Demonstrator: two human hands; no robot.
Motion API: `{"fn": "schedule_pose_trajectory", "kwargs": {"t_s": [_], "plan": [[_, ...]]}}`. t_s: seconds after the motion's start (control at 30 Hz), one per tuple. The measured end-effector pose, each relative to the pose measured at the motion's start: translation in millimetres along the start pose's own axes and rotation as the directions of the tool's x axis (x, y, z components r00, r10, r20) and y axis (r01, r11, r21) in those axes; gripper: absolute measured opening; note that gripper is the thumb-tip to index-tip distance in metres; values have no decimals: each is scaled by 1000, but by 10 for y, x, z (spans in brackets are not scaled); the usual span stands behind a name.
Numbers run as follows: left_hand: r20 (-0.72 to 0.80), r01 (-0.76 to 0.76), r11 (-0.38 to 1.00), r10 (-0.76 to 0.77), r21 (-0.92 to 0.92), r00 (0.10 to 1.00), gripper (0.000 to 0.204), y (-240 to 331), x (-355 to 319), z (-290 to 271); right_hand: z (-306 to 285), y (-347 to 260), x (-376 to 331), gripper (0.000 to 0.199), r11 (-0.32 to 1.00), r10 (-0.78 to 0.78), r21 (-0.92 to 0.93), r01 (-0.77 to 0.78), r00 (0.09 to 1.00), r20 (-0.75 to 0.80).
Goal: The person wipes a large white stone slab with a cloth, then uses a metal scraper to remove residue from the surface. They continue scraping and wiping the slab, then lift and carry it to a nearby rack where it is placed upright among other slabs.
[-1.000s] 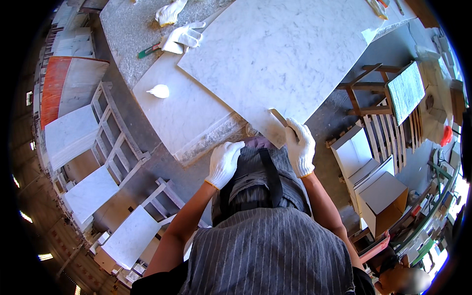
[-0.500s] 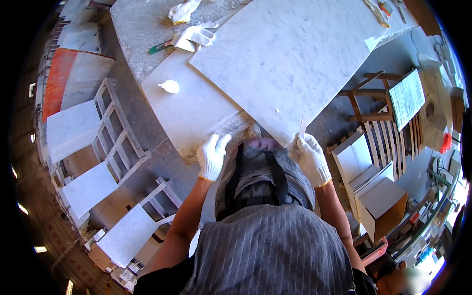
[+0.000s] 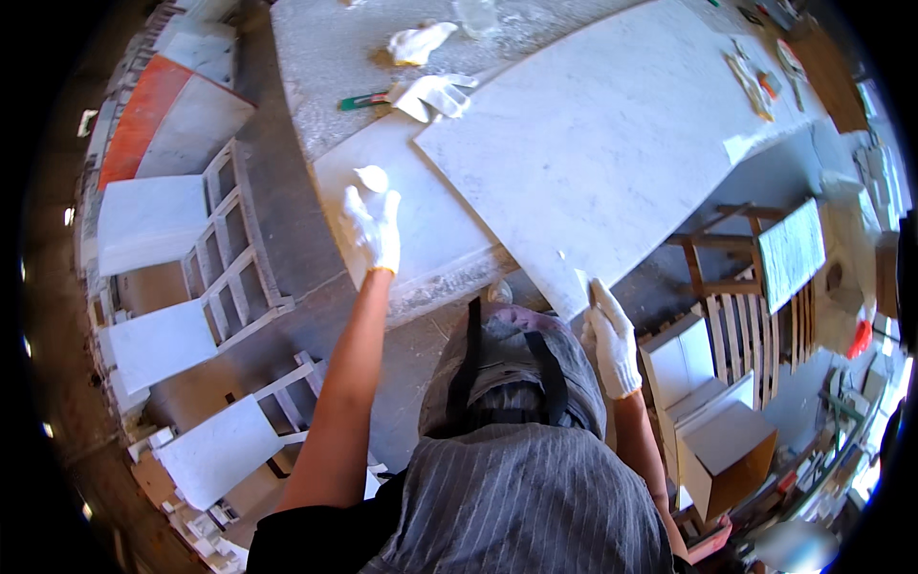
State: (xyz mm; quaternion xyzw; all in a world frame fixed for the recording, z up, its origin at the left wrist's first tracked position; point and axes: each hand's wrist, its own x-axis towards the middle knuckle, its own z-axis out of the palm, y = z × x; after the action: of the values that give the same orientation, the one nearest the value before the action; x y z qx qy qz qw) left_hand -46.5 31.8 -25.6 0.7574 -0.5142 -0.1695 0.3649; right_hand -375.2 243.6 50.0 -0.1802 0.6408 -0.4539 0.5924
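Over the lower slab (image 3: 432,212), the left hand (image 3: 375,231) spread its fingers near a white bulb (image 3: 374,178); the right hand (image 3: 610,342) gripped a thin piece (image 3: 581,281).

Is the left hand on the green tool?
No, the left hand is at the white bulb, while the green tool lies farther off by a loose glove.

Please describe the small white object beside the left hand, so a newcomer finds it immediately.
Start from the large upper slab. Along its left edge, the lower slab sticks out; there, beside the left hand, is the small white object. Unlike the loose glove nearby, it is rounded with a pointed tip.
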Motion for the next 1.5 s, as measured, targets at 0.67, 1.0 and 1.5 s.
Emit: {"fn": "schedule_pose_trajectory", "kwargs": {"t_s": [0.67, 1.0, 1.5], "plan": [[149, 77, 778, 22, -623, 989, 18, 554, -828, -32, 138, 221, 287, 30, 325, -564, -887, 328, 820, 97], [349, 146, 797, 85, -586, 933, 15, 761, -1391, -233, 221, 191, 447, 29, 279, -585, -911, 304, 806, 90], [447, 87, 832, 203, -548, 871, 20, 803, -1575, -302, 195, 172, 490, 36, 316, -544, -892, 322, 832, 108]]}}
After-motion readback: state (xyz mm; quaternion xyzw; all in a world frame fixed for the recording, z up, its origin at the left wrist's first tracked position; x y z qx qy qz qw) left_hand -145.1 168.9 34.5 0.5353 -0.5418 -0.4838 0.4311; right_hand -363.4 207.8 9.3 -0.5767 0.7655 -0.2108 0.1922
